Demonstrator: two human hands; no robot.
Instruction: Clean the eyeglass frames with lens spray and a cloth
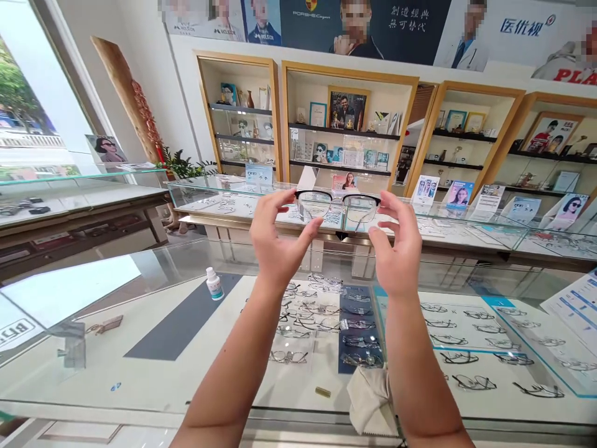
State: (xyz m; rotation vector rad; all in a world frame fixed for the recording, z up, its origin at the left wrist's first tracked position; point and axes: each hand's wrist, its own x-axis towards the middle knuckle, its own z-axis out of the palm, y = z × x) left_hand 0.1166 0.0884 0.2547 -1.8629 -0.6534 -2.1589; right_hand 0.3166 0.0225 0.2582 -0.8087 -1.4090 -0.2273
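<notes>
A pair of glasses (337,200) with black upper rims and clear lenses is held up in front of me, above the glass counter. My left hand (282,233) grips its left end between thumb and fingers. At the right end, my right hand (398,242) pinches the frame, its thumb low beside the lens. Both arms stretch forward over the display case. A beige cloth (372,401) lies on the counter's front edge by my right forearm. To the left of my left forearm a small white bottle (215,285) stands upright on the glass.
Rows of glasses (359,325) lie inside the glass counter (158,407). A small gold-coloured piece (323,392) is near its front edge. Another glass display case (224,202) with standing cards runs behind. Wooden-framed shelves (349,68) line the wall.
</notes>
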